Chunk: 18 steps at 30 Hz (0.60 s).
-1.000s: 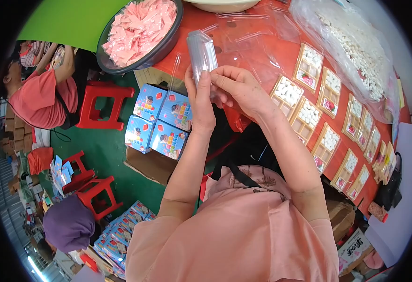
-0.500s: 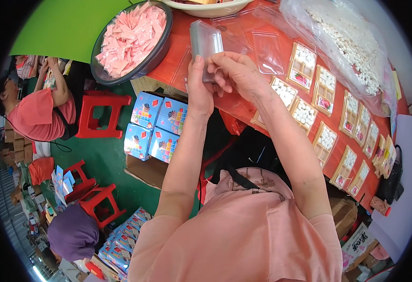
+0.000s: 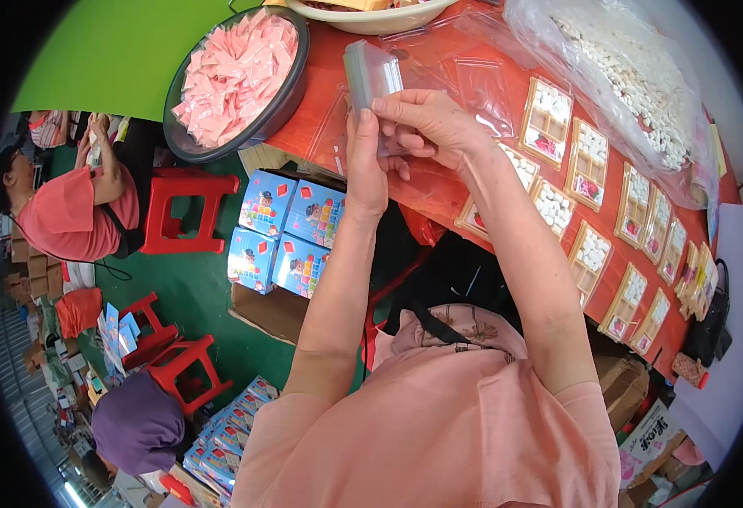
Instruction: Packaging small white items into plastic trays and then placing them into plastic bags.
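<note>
Head view, upper centre of the frame. Both hands are raised over the near edge of the red-covered table (image 3: pixel 338 76) and share a thin stack of clear, flat plastic bags (image 3: pixel 371 78). The left hand (image 3: pixel 363 165) stands upright, its fingers pressed together along the left edge of the stack, with the thumb hidden behind the film. The right hand (image 3: pixel 426 127) comes in from the right, its fingers curled and pinching the lower part of the bags; which finger meets the thumb cannot be told, as the knuckles cover the contact.

The step in hand appears to be parting one bag from the stack. It is best done with the left hand keeping the stack firm and square while the right fingertips slide only the outermost sheet. Too broad a pinch would likely lift several sheets together, since thin film of this kind tends to cling.

In the upper left sits a round black tray of pink sachets (image 3: pixel 236 72). To the right, running towards the lower right, lie rows of small flat packets of white pellets with cardboard-coloured frames (image 3: pixel 587 157). Above them is a large clear sack of loose white pellets (image 3: pixel 634 68). Below the table edge, left of centre, blue printed cartons (image 3: pixel 287 229) rest on an open brown box. Two other people sit at the left rim beside red plastic stools (image 3: pixel 181 212).
</note>
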Tool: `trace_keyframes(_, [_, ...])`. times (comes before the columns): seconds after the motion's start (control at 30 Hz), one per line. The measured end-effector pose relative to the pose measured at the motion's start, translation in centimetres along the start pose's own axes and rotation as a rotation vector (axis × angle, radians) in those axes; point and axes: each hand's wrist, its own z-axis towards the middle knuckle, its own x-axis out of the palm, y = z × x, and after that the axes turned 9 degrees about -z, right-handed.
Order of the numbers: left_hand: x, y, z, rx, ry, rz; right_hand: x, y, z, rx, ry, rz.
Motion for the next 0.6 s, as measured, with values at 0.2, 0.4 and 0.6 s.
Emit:
trace_keyframes(0.2, [0.0, 0.1, -0.1, 0.025, 0.003, 0.040, -0.9, -1.5, 0.4, 0.020, 0.052, 0.186])
trace_keyframes(0.4, [0.0, 0.2, -0.1, 0.031, -0.005, 0.046, -0.9, -1.7, 0.5, 0.028, 0.046, 0.223])
trace_keyframes(0.6, [0.2, -0.2, -0.3, 0.033, 0.009, 0.031, -0.2, -0.9, 0.0, 0.015, 0.020, 0.164])
